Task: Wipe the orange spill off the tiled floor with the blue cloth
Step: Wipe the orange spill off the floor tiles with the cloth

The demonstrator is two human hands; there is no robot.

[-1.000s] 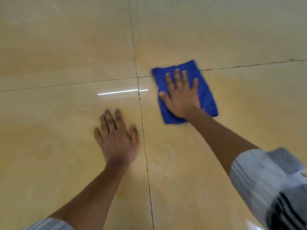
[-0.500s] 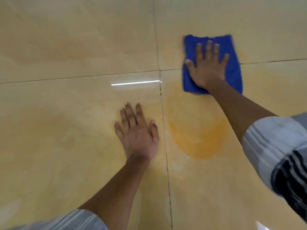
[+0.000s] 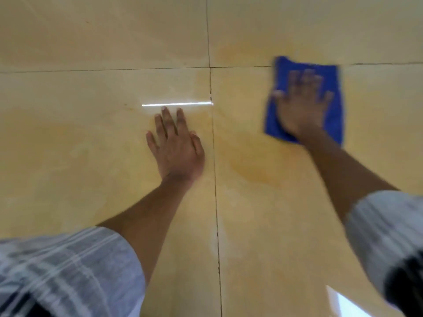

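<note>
The blue cloth [image 3: 337, 115] lies flat on the beige tiled floor [image 3: 80, 156], at the upper right just below a grout line. My right hand [image 3: 302, 106] presses on it, palm down with the fingers spread; both are motion-blurred. A faint orange spill [image 3: 254, 172] stains the tile below and to the left of the cloth, with a paler orange smear [image 3: 242, 51] above the cross joint. My left hand [image 3: 177, 145] rests flat and empty on the neighbouring tile, left of the vertical grout line [image 3: 215, 191].
A bright strip of reflected light [image 3: 176, 104] shines on the floor just beyond my left fingertips. Something white [image 3: 343, 305] shows at the bottom right edge. Striped sleeves cover both upper arms.
My right hand has slid the cloth to the right and back toward me along the grout line. The orange patch looks fainter. The view has shifted; my left hand stays planted.
</note>
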